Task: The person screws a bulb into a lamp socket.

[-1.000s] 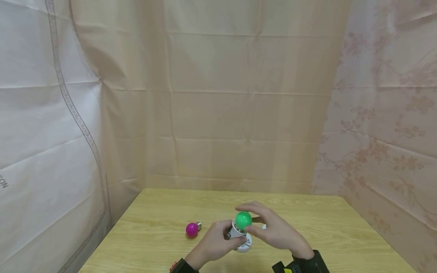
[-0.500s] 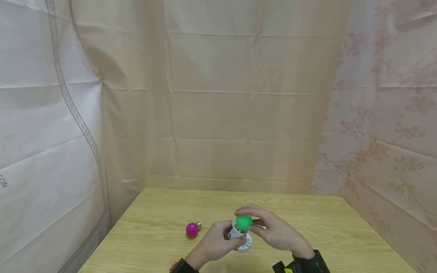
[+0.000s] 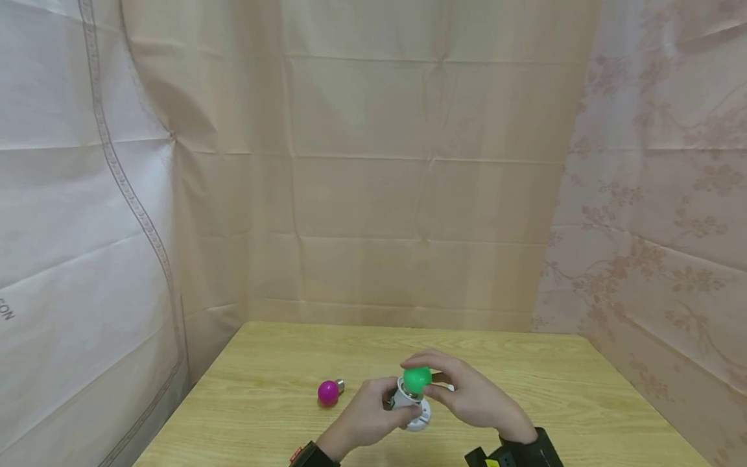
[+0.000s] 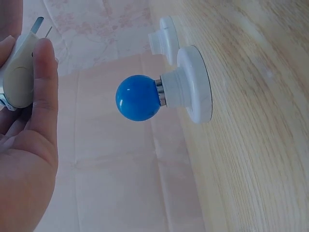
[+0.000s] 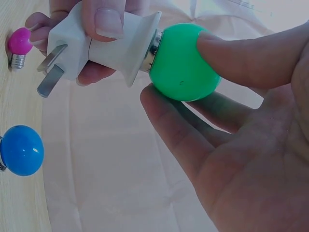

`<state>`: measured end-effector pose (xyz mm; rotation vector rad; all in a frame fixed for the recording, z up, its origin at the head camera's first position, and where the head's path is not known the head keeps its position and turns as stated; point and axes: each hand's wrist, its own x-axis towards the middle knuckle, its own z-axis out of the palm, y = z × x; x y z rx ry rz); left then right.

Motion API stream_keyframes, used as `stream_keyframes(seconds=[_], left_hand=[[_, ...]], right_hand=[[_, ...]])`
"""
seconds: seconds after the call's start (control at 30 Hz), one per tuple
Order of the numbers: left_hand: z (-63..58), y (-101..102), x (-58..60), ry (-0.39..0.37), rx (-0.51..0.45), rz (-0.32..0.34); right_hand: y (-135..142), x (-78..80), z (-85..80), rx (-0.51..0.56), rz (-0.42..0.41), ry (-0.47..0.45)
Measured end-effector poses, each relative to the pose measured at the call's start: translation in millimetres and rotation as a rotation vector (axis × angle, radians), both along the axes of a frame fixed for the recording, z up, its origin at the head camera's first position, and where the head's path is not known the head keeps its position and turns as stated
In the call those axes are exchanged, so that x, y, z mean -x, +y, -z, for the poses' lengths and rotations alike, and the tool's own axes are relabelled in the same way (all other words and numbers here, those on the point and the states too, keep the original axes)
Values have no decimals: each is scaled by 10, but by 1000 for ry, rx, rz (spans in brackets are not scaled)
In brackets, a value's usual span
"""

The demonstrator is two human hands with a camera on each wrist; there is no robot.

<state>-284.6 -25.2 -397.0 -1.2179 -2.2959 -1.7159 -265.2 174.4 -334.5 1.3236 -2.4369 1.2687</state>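
Note:
My left hand (image 3: pixel 370 415) grips a white plug-in lamp socket (image 5: pixel 113 48), its two flat metal prongs (image 5: pixel 50 79) showing in the right wrist view. Between the thumb and fingers of my right hand (image 3: pixel 475 395) is a round green bulb (image 5: pixel 181 65). The bulb's metal base enters the socket's flared mouth, with part of the metal still visible. In the left wrist view my left hand (image 4: pixel 29 154) and the socket's rounded back (image 4: pixel 19 79) appear at the left edge; the green bulb is out of that view.
A magenta bulb (image 3: pixel 328 393) lies on the wooden table (image 3: pixel 262 363), left of my hands. A blue bulb (image 4: pixel 138 97) stands in a round white lamp holder (image 4: pixel 195 84). Behind it is another white holder (image 4: pixel 169 41). Curtains hang around the table.
The green bulb has come slightly down toward the socket mouth and turned a little as my right fingers shifted on it. My left hand and the socket have stayed in place.

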Motion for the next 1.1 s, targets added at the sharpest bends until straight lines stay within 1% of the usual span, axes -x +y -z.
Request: stream_keyframes(seconds=[0.13, 0.23, 0.37, 0.43, 0.63, 0.7, 0.87, 1.03, 1.1], left_hand=[[1, 0, 1, -1, -1, 13], [4, 2, -1, 0, 3, 14], [1, 6, -2, 9, 10, 10], [-3, 7, 0, 12, 11, 12], [-7, 9, -2, 11, 9, 21], [-6, 11, -4, 7, 6, 21], [5, 14, 3, 22, 3, 5], [13, 18, 2, 30, -1, -7], [13, 18, -1, 27, -1, -5]], right_hand=[[29, 84, 96, -1, -1, 11], [53, 152, 166, 3, -16, 26], [65, 186, 193, 6, -18, 44], [53, 165, 172, 5, 0, 46], [50, 165, 179, -16, 75, 44], [63, 187, 199, -20, 76, 40], [64, 157, 179, -10, 36, 58], [47, 49, 69, 17, -48, 45], [35, 12, 28, 24, -69, 34]])
